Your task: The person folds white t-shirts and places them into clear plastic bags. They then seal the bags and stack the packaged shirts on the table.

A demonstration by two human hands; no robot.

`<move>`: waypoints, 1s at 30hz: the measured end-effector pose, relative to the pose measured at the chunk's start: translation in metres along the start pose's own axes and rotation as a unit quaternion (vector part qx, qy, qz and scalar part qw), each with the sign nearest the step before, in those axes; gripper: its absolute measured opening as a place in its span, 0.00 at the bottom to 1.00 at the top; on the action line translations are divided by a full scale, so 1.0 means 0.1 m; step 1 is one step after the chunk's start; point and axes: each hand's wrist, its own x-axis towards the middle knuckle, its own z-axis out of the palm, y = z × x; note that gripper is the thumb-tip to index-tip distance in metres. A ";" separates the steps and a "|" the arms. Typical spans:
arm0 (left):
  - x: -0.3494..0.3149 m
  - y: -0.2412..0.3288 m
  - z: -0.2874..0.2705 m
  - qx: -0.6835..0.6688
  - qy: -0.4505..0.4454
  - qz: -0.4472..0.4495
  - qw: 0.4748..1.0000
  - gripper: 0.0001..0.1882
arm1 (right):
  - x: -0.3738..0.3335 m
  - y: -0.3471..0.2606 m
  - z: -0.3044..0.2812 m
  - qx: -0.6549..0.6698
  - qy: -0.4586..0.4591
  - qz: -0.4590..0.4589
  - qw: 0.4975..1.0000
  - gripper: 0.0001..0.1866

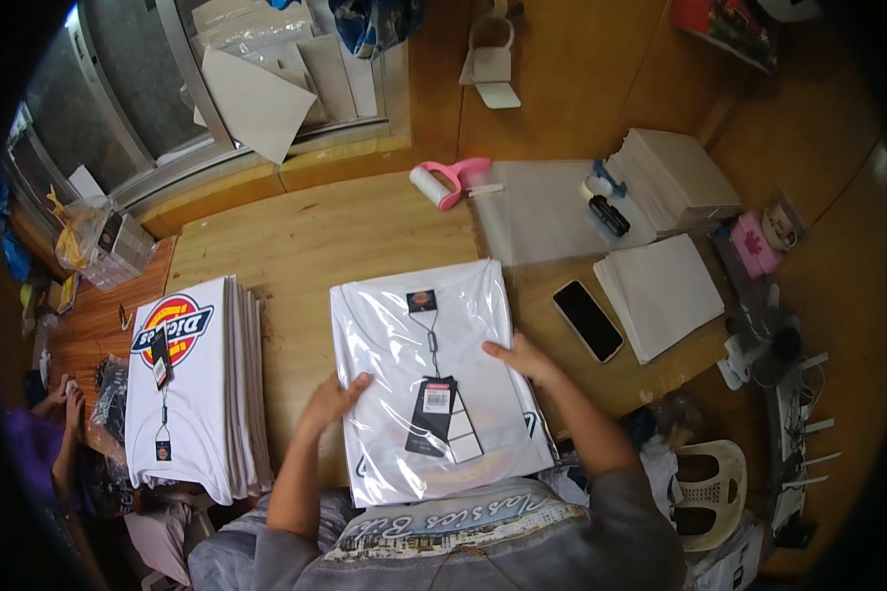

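In front of me lies a folded white T-shirt in a clear plastic bag, with its neckline at the far end. More bagged layers show beneath its right edge. Black and white hang tags dangle on a cord from the neck label. My left hand grips the bag's left edge, thumb on top and fingers hidden at the side. On the opposite edge, my right hand holds on likewise, its thumb over the plastic. To the left stands a stack of folded white T-shirts, the top one with a colourful print and a tag.
A pink-handled lint roller lies at the back. Rightward are a phone, white sheets, clear bags, a black object and a stack of boards. A plastic chair stands lower right. Another person's hands show far left.
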 end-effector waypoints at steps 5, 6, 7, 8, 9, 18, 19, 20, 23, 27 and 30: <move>0.48 0.65 -0.47 0.150 0.305 0.230 0.912 0.32 | 0.41 -1.02 -0.35 -0.377 0.164 -0.033 0.911 0.34; 0.78 0.79 -0.49 0.185 0.290 0.305 0.888 0.29 | 0.65 -1.14 -0.32 -0.353 0.158 -0.095 0.917 0.31; 0.98 1.03 -0.47 0.182 0.211 0.305 0.911 0.28 | 0.88 -1.24 -0.27 -0.330 0.152 -0.156 0.918 0.28; 1.19 1.23 -0.45 0.235 0.075 0.193 0.950 0.29 | 1.12 -1.30 -0.18 -0.346 0.072 -0.126 0.927 0.28; 1.37 1.32 -0.41 0.277 -0.065 0.080 0.955 0.31 | 1.31 -1.27 -0.08 -0.363 -0.003 -0.094 0.927 0.28; 1.61 1.24 -0.04 0.303 -0.108 0.101 0.941 0.27 | 1.61 -0.62 0.14 -0.421 -0.082 0.035 0.903 0.30; 1.57 1.22 0.01 0.316 -0.068 0.107 0.940 0.26 | 1.61 -0.62 0.16 -0.430 -0.061 0.013 0.901 0.29; 1.52 1.20 0.07 0.329 -0.028 0.114 0.937 0.25 | 1.59 -0.61 0.23 -0.462 -0.038 -0.008 0.886 0.27; 1.36 1.10 0.18 0.316 0.143 0.114 0.931 0.24 | 1.55 -0.73 0.17 -0.459 -0.037 -0.050 0.886 0.22; 1.48 0.94 0.23 0.315 0.232 0.132 0.911 0.24 | 1.82 -0.47 -0.89 -0.314 0.250 -0.093 0.911 0.08; 1.47 1.03 0.25 0.321 0.228 0.144 0.908 0.23 | 1.95 0.17 -2.21 -0.389 0.393 -0.091 0.828 0.11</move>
